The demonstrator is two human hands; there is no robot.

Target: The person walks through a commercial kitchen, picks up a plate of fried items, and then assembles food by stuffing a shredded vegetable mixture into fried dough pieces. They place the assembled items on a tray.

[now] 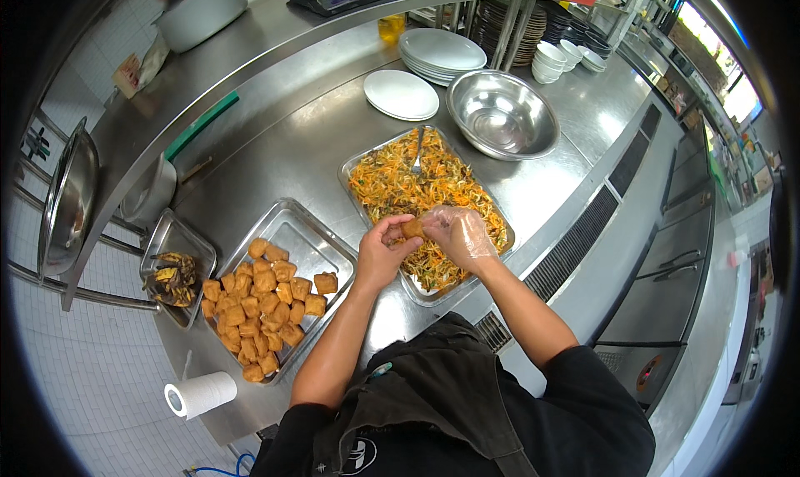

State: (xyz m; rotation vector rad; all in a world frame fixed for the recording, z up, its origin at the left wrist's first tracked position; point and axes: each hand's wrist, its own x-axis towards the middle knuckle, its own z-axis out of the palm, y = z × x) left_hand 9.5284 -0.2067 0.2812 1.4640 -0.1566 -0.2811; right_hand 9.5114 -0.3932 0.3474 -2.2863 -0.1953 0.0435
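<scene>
My left hand (382, 248), bare, pinches a golden-brown fried tofu puff (412, 228) between thumb and fingers. In a clear plastic glove, my right hand (457, 235) meets the puff from the right with its fingers bent together; whatever is in its fingertips is hidden. Both hands are above a metal tray (348, 175) of shredded vegetables (400, 177), mostly orange and pale strands with dark bits. A fork (418, 150) stands in the far end of the shreds. To the left, a second metal tray (321, 242) bears a pile of tofu puffs (265, 298).
A steel bowl (503, 114) and white plates (402, 94) stand beyond the vegetable tray. At far left is a small tray (202, 256) of dark and yellow scraps, near a paper roll (200, 394). A raised steel shelf (275, 39) runs along the back.
</scene>
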